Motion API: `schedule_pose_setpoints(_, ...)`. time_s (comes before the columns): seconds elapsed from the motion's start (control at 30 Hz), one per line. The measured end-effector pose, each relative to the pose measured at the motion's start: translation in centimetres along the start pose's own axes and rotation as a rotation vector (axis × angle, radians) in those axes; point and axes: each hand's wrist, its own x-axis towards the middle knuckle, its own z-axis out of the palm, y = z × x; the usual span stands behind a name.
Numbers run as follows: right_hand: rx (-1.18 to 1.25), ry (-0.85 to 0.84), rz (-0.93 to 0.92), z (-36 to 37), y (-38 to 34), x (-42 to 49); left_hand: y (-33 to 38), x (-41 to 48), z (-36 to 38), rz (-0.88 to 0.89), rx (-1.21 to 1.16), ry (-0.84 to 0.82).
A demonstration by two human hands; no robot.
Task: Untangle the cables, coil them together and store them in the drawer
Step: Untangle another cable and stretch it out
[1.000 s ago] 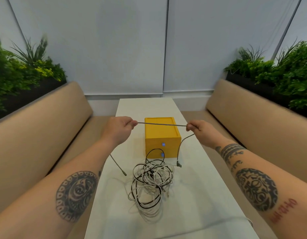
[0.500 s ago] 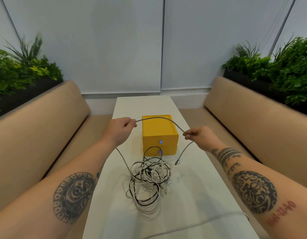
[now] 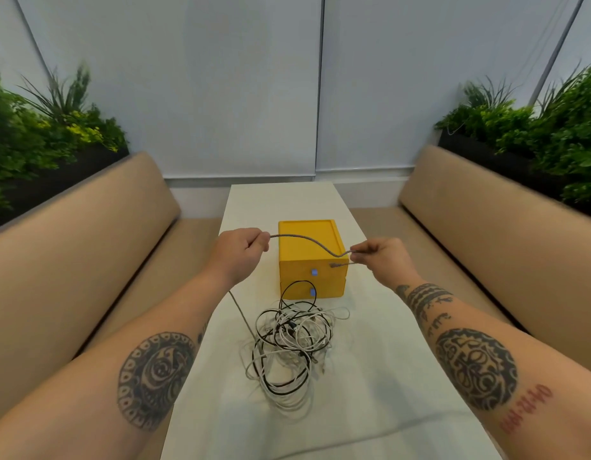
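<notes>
The grey braided cable (image 3: 307, 242) hung slack above the tabletop (image 3: 387, 376), each hand's grip pinching it: left hand (image 3: 241, 252) near one end, right hand (image 3: 380, 255) by the plug. Its tail trailed down to the tangle of white and black cables (image 3: 291, 340), which lay unsorted just in front of the yellow drawer box (image 3: 309, 257). Both drawers looked shut, so coiling and storing remained. The narrow tabletop's side edges ran near the tangle, with bare surface toward the person.
</notes>
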Motion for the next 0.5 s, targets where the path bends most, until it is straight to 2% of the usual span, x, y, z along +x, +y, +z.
schedule_pose_setpoints(0.1, -0.12, 0.05, 0.024, -1.9, 1.7, -0.1, -1.5, -0.2, -0.5, -0.041, 0.115, -0.001)
schedule_pose_setpoints(0.27, -0.376, -0.032, -0.014, -2.9, 3.7, -0.8, -2.9, 0.0, -0.2, 0.002, 0.275, -0.076)
schedule_pose_setpoints(0.5, -0.452, -0.046, 0.022, -3.1, 5.8, -1.8, -3.7, -0.4, 0.0, 0.072, 0.385, -0.153)
